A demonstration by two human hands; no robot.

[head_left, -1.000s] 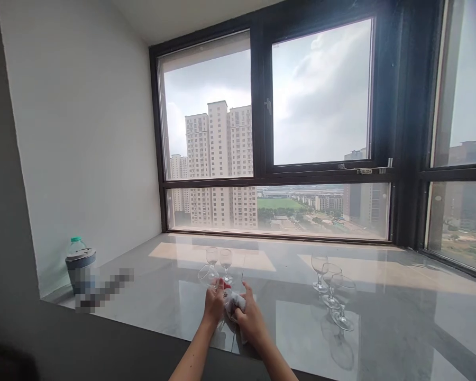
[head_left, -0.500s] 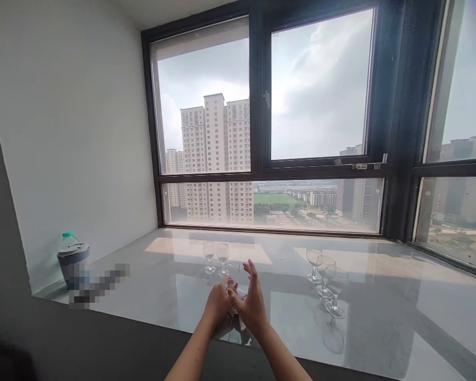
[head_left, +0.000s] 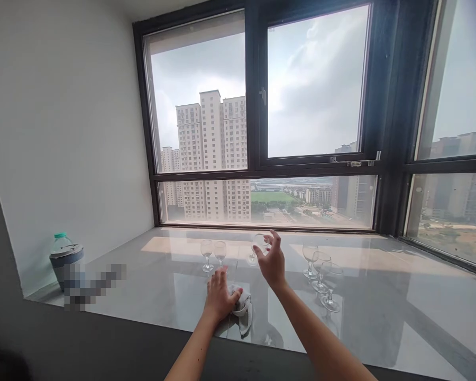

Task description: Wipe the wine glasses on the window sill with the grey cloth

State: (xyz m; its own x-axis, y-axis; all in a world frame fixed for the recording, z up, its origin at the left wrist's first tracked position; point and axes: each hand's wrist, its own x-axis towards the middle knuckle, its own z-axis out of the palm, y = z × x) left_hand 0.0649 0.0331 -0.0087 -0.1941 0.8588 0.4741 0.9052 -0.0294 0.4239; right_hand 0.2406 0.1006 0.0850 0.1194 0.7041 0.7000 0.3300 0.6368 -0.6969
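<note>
My right hand (head_left: 272, 263) is raised over the sill with its fingers curved round the bowl of a clear stemmed glass (head_left: 255, 245); part of the glass is hidden behind the hand. Closer to the front edge, my left hand (head_left: 219, 297) rests on a pale cloth (head_left: 244, 309), its thumb pressed against it. Part of the cloth hangs in folds beside the palm. Beyond the left hand stand two more stemmed glasses, one (head_left: 207, 255) just left of the other (head_left: 220, 252).
On the right, three stemmed glasses stand upright in a slanting row, the nearest being one glass (head_left: 331, 290). At the left wall are a lidded paper cup (head_left: 66, 264) and a bottle with a green cap (head_left: 61, 236). A dark-framed window (head_left: 256, 132) closes off the glossy sill (head_left: 154, 286).
My hands have moved apart. The right one has carried the glass up and away toward the window, while the left has stayed low with the cloth, which shows more now.
</note>
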